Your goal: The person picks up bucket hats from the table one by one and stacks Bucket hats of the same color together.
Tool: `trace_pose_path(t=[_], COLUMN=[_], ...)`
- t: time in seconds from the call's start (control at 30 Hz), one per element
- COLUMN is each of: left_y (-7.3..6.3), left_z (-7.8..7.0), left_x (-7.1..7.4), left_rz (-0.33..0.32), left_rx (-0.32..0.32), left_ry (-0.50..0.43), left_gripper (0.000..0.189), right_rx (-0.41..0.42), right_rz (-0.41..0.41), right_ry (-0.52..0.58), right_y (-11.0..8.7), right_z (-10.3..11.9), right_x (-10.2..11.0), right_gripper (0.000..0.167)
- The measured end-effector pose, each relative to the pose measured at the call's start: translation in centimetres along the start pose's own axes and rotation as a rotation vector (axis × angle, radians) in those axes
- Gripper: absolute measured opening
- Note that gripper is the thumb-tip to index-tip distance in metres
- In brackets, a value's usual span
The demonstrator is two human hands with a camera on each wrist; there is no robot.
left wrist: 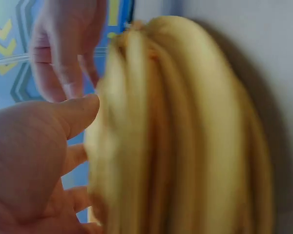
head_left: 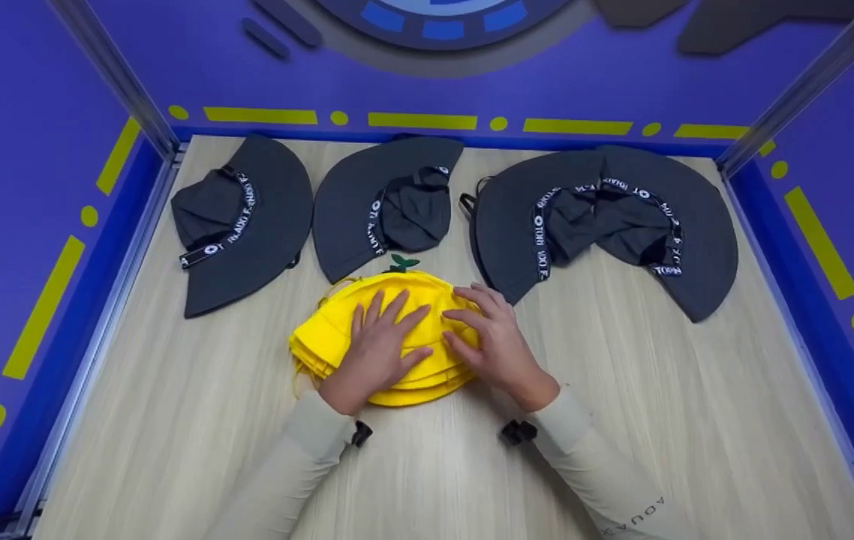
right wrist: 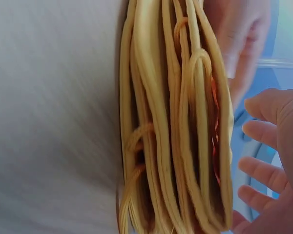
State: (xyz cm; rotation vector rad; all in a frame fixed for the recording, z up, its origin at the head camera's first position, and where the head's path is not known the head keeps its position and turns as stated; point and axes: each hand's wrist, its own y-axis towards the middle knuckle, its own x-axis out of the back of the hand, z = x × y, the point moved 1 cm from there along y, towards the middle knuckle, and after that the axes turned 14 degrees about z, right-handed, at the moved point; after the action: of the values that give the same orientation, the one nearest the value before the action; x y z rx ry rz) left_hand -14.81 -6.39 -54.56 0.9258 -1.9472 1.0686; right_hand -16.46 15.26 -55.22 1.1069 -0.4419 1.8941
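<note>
A stack of yellow fabric hats [head_left: 322, 334], folded flat, lies at the middle of the table with a green sprout ornament [head_left: 402, 263] at its far edge. My left hand [head_left: 378, 345] rests on top of the stack with fingers spread. Over the stack's right side is my right hand [head_left: 500, 343], its fingers loosely bent and holding nothing. In the right wrist view those fingertips [right wrist: 256, 105] are slightly apart from the layered yellow brims [right wrist: 158, 102], where thin cord loops [right wrist: 200, 56] hang out. The left wrist view is blurred; the left thumb [left wrist: 80, 114] lies near the layers.
Dark grey wide-brim hats lie folded along the back: one on the left [head_left: 277, 225], one in the middle [head_left: 344, 202], and an overlapping pair [head_left: 502, 217] on the right. Blue panels [head_left: 22, 187] and metal posts [head_left: 115, 67] border the wooden table [head_left: 194, 420].
</note>
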Motion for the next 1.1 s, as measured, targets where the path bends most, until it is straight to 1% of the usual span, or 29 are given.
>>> trace_pose_path(t=[0.07, 0.2, 0.33, 0.4, 0.5, 0.63, 0.7, 0.8, 0.9, 1.0, 1.07, 1.1], left_y=[0.4, 0.8, 1.0, 1.0, 0.8, 0.4, 0.3, 0.0, -0.3, -0.5, -0.6, -0.7], left_z=[0.2, 0.5, 0.8, 1.0, 1.3, 2.1, 2.6, 3.3, 3.9, 4.3, 4.5, 4.7], left_x=[-0.5, -1.1, -1.4, -1.5, -1.5, -1.2, -1.1, -1.0, -0.9, -0.8, -0.7, -0.7], left_rz=[0.023, 0.036, 0.038, 0.032, 0.009, -0.015, -0.015, -0.017, -0.021, -0.024, -0.025, -0.025], left_rx=[0.013, 0.011, 0.021, 0.021, 0.012, 0.014, 0.022, 0.027, 0.036, 0.031, 0.027, 0.026], left_ry=[0.014, 0.015, 0.017, 0.018, 0.007, 0.0, 0.001, -0.001, -0.014, -0.033, -0.041, -0.04], left_gripper=[0.067, 0.066, 0.067, 0.067, 0.066, 0.064, 0.064, 0.064, 0.064, 0.064, 0.064, 0.064], right_rx=[-0.027, -0.08, -0.146, -0.201, -0.297, -0.465, -0.57, -0.716, -0.855, -0.969, -1.023, -1.043], right_rz=[0.004, 0.009, 0.01, -0.005, -0.057, -0.125, -0.132, -0.107, -0.023, 0.059, 0.098, 0.106], right_ry=[0.005, 0.026, 0.092, 0.14, 0.183, 0.177, 0.167, 0.173, 0.174, 0.124, 0.08, 0.07], right_y=[-0.1, -0.1, 0.2, 0.4, 0.9, 1.3, 1.5, 2.0, 2.7, 3.4, 3.8, 4.0], right_z=[-0.3, -0.9, -1.8, -2.5, -4.2, -7.0, -8.3, -9.7, -10.2, -10.4, -10.5, -10.6], right_x=[0.1, 0.4, 0.8, 1.1, 1.7, 2.8, 3.4, 4.3, 5.0, 5.3, 5.3, 5.3], right_gripper=[0.028, 0.026, 0.024, 0.022, 0.021, 0.026, 0.034, 0.054, 0.082, 0.106, 0.118, 0.12])
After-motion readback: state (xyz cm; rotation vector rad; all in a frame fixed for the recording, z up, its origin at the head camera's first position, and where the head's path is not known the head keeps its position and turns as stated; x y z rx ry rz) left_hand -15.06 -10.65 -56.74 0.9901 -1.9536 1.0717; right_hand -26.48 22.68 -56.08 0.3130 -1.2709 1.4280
